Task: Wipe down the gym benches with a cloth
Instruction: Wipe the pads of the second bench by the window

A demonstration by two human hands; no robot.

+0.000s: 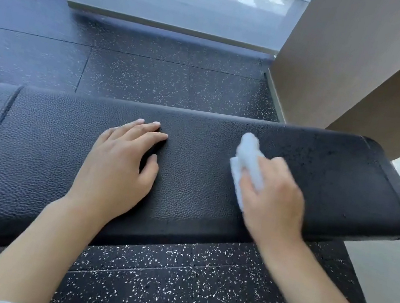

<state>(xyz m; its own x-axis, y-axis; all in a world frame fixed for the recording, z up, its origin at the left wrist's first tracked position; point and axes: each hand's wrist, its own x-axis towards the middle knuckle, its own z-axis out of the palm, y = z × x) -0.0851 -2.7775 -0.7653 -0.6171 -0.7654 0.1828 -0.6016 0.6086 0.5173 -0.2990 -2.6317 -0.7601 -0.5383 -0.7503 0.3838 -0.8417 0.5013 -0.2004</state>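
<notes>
One cloth (248, 165) under right grip (275, 196)

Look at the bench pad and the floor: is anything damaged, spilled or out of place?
Nothing stands out. The black bench pad looks intact, the white cloth sits under the right hand, and the left hand rests flat.

Left hand (121, 164) flat on bench (202, 178), right hand (273, 199) gripping cloth (248, 157).
</notes>
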